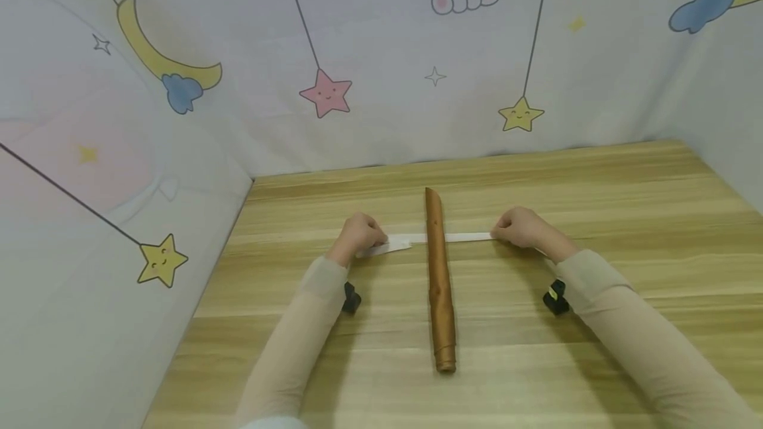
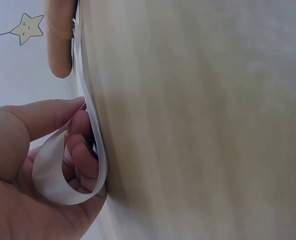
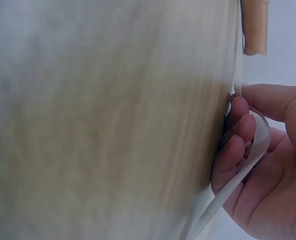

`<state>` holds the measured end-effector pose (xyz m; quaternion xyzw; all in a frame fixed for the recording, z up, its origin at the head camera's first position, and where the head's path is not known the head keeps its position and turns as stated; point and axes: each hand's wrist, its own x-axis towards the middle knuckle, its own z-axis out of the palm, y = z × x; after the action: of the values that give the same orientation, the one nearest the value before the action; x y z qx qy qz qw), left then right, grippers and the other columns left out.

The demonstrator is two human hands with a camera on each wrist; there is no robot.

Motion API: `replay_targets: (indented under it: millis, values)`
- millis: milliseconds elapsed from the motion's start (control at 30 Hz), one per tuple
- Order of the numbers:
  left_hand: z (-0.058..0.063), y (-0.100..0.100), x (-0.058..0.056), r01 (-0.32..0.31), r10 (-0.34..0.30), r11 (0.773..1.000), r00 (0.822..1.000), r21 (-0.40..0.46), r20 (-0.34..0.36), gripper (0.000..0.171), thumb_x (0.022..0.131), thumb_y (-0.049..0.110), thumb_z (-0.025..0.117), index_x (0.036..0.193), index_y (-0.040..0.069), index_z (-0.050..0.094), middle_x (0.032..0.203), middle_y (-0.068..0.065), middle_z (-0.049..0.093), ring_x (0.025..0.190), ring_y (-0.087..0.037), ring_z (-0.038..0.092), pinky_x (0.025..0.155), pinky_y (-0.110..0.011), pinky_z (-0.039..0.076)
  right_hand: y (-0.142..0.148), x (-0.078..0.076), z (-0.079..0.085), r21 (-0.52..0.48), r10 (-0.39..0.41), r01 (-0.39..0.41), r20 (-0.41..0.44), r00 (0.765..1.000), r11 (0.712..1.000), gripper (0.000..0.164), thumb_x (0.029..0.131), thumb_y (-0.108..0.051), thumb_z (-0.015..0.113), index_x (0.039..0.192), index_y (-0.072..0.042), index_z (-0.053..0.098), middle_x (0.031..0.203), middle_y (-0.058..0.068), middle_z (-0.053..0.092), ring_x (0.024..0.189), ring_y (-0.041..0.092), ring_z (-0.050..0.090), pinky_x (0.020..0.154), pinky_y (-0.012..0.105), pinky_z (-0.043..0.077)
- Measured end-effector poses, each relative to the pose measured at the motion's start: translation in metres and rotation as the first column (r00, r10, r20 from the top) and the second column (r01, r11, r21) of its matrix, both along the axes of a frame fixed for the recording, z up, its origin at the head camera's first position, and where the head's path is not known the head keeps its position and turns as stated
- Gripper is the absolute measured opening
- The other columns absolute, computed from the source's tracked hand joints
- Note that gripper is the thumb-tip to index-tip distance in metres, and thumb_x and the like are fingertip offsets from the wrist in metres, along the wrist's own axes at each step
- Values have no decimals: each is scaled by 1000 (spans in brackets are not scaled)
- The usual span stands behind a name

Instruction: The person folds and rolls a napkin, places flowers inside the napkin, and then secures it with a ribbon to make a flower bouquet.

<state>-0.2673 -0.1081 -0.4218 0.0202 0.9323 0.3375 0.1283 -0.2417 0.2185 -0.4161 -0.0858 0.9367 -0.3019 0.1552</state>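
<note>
A long copper-brown roll (image 1: 440, 270) lies lengthwise on the wooden table, layered edges showing at its near end; its material is unclear. Beneath it, crosswise, runs a white ribbon (image 1: 467, 237), covered where the roll lies over it. Left of the roll, my left hand (image 1: 360, 234) pinches the ribbon between thumb and fingers. In the left wrist view a loop of ribbon (image 2: 50, 170) curls across the palm, and one end lies loose near the roll. On the other side, my right hand (image 1: 523, 227) pinches the ribbon too, its tail (image 3: 232, 185) trailing over the palm.
The wooden table (image 1: 381, 323) meets a hanging white cloth (image 1: 381, 138) printed with stars and moons at the back. Similar cloth stands along the left and right sides. A small black device (image 1: 557, 298) sits at each wrist.
</note>
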Motion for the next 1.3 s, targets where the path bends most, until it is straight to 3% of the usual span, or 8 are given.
replay_targets:
  millis: [400,533,1300]
  values:
    - [1,-2,11,27,-27,1000,999,10,28,11,78,16,65,77,6,68,81,-3,65,76,-15,56,68,-26,45,2,9,-1,15,29,-29,-9,1000,999,22,86,-22,56,81,-3,66,64,0,53,57,11,43,52,25,38]
    - [1,-4,14,34,-34,999,999,19,34,10,78,15,65,74,6,68,79,-3,65,70,-14,54,63,-24,43,2,13,0,19,37,-38,7,999,999,23,86,-24,56,85,-3,66,71,2,57,61,13,45,54,26,39]
    - [0,-4,28,56,-56,998,998,-3,-23,10,76,14,66,73,6,69,73,-2,65,68,-13,55,65,-24,44,3,27,3,21,72,-71,-37,997,997,21,87,-20,55,78,-4,65,64,0,51,57,12,42,52,26,36]
